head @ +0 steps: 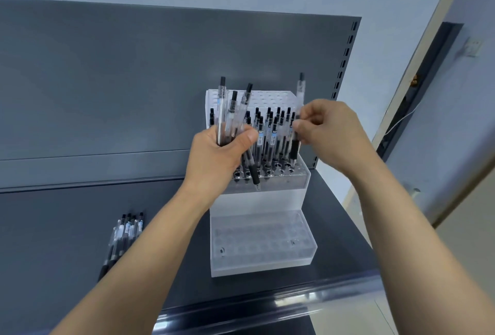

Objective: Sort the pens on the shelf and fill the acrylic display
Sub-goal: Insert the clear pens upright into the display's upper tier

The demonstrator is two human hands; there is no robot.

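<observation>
A stepped clear acrylic display (263,254) stands on the dark shelf. Its middle tier holds several upright black-and-clear pens (270,136); the bottom tier's holes hold none. My left hand (222,152) grips a bundle of pens (231,112) in front of the display's left side, their caps pointing up. My right hand (324,125) pinches one pen (296,134) that stands at the right end of the middle tier, its tip down by the holes. Another pen (300,88) sticks up from the top tier at the right.
A loose pile of several pens (124,235) lies on the dark shelf (67,241) to the left. A grey back panel (134,80) rises behind. The shelf's shiny front edge (267,310) runs below, and a door frame (417,80) is at the right.
</observation>
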